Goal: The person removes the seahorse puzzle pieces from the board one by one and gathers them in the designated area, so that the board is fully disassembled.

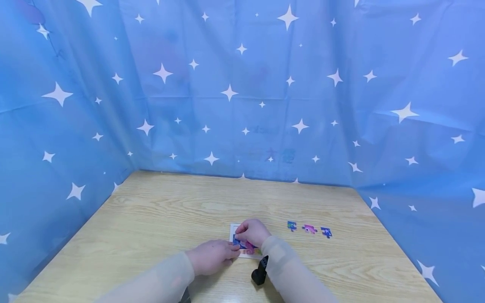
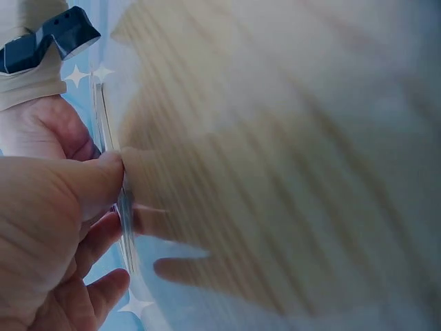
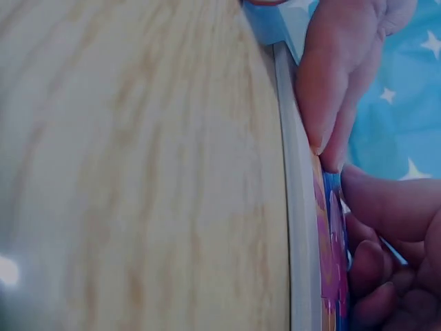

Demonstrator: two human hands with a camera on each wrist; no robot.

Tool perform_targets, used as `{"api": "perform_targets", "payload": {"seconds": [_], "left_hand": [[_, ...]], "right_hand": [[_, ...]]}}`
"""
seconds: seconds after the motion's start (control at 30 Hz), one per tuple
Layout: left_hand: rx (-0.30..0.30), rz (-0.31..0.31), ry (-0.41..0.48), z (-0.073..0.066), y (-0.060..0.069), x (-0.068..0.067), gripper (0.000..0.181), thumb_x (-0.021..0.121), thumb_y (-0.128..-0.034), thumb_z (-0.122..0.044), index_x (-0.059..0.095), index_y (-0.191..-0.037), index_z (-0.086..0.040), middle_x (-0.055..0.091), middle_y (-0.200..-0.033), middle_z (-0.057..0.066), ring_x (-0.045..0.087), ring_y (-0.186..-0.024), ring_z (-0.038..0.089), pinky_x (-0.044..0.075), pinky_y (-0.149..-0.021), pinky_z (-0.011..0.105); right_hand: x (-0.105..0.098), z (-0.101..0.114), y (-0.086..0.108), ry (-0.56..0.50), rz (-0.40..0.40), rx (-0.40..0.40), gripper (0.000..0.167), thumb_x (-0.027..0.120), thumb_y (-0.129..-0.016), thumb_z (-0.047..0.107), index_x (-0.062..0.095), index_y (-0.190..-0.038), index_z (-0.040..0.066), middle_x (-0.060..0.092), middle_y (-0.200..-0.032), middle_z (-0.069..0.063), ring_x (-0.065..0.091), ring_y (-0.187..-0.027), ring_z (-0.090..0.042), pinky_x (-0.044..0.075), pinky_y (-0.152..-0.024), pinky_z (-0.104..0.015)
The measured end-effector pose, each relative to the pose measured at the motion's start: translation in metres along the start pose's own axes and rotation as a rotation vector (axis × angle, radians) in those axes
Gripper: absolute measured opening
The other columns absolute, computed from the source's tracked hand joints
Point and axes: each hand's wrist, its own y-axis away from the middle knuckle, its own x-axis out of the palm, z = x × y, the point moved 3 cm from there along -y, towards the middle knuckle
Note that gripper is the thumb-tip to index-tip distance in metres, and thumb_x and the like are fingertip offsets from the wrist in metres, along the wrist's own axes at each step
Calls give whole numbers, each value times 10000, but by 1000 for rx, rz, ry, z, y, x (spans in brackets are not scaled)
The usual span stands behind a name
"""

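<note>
So my left grip (image 1: 212, 256) is loose, fingers resting on the left side of the puzzle board (image 1: 232, 229), which lies flat on the worktop (image 1: 170, 219). My right grip (image 1: 254, 232) is curled over the board; can't tell if I'm pinching a piece. Three loose puzzle pieces (image 1: 310, 229) sit off right.

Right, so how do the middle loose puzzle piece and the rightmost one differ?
Colour: the middle piece is mostly pink, while the rightmost piece is mostly dark blue with a pale mark.
Place: the middle piece lies nearer the puzzle board; the rightmost piece lies farther from it.
Shared: both lie loose on the table, apart from the board.
</note>
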Motion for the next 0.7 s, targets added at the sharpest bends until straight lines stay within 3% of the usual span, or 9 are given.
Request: {"api": "perform_targets", "payload": {"seconds": [0.2,0.7], "left_hand": [[-11,2,47,1,0,0,372,608,-946,-166,607,-1318,-155,571,-1347,-2,505,-1263,155,421,-1034,297],[-7,2,3,0,2,1,366,611,-941,-187,616,-1305,-151,577,-1337,3,514,-1254,161,415,-1037,290]], "right_hand": [[1,0,0,6,11,-9,58,720,-855,88,696,-877,40,613,-704,-4,427,-429,-70,371,-390,-170],[1,2,1,-1,31,-10,41,721,-842,49,689,-866,38,616,-722,-10,440,-464,-75,373,-415,-177]]}}
